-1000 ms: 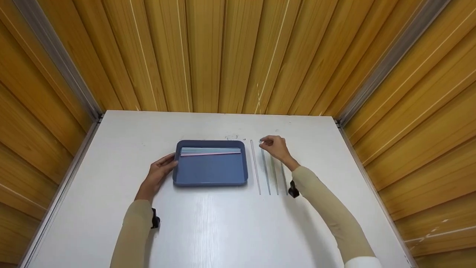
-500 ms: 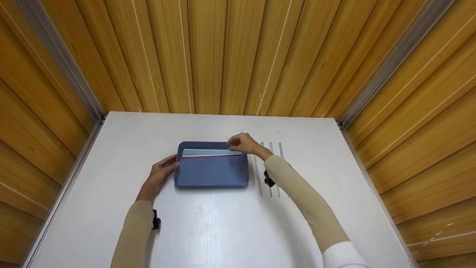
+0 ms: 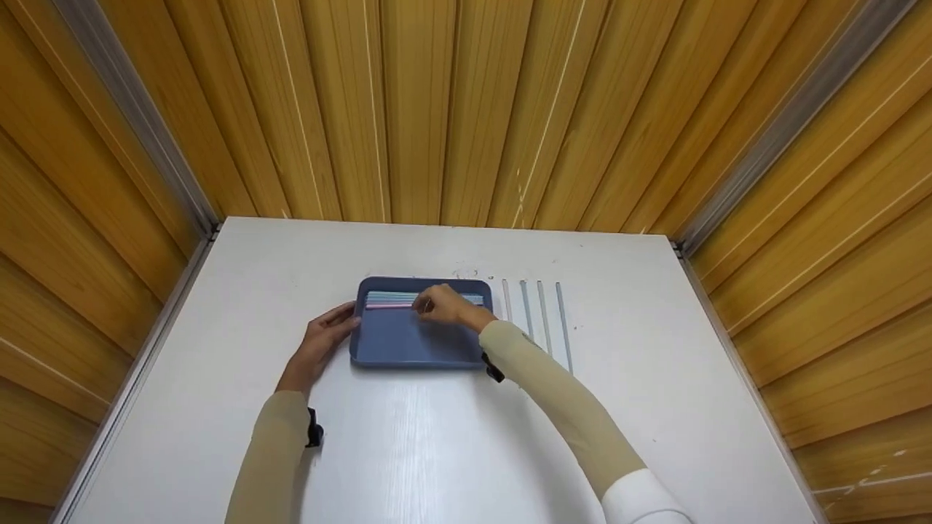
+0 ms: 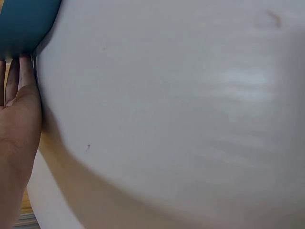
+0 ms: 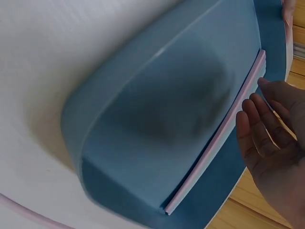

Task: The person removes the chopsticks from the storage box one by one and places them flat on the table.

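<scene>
No readable text, label, brand, number or sign shows in any view.

free: near half of tray [image 3: 393, 340] | blocked: far side, straws [image 3: 389, 300]

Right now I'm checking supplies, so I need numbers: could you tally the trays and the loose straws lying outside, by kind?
Blue tray: 1
Loose straws: 4
Total: 5
The straws inside the tray lie too close together to count, so they are left out.
</scene>
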A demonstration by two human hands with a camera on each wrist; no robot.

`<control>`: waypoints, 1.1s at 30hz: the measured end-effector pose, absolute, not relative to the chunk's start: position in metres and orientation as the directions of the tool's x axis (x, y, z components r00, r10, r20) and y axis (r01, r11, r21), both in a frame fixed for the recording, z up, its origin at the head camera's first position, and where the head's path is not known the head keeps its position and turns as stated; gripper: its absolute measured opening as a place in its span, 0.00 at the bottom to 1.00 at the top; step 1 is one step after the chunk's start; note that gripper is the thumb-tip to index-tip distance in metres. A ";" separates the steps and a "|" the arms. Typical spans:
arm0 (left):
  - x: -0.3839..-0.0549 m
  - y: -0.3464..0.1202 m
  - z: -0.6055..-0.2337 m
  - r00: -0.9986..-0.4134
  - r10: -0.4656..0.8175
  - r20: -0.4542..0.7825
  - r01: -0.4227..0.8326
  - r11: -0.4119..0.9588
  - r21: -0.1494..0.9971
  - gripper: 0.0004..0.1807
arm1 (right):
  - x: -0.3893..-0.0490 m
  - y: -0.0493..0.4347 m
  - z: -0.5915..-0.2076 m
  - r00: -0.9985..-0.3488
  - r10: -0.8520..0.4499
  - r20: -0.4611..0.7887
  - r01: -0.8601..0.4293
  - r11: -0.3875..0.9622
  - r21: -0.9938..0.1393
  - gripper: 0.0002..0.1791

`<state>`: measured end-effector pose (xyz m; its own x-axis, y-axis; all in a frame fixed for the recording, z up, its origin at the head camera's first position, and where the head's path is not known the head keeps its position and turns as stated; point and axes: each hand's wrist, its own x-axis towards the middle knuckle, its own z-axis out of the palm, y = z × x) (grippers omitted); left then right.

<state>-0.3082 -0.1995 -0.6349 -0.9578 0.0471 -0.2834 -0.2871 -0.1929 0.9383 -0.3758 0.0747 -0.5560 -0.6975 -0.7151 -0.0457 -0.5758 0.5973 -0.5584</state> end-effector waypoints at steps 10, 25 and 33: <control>-0.310 -0.197 -0.629 -0.964 0.059 -0.260 -0.267 -0.202 0.942 0.33 | -0.382 0.062 -0.573 -0.703 -0.711 -0.010 -0.597 0.598 -0.535 0.15; -0.310 -0.198 -0.637 -0.969 0.043 -0.243 -0.246 -0.231 0.941 0.32 | -0.382 0.062 -0.589 -0.750 -0.653 0.110 -0.607 0.612 -0.507 0.13; -0.308 -0.198 -0.637 -0.964 0.029 -0.263 -0.263 -0.219 0.940 0.33 | -0.383 0.061 -0.595 -0.770 -0.633 0.087 -0.586 0.645 -0.492 0.13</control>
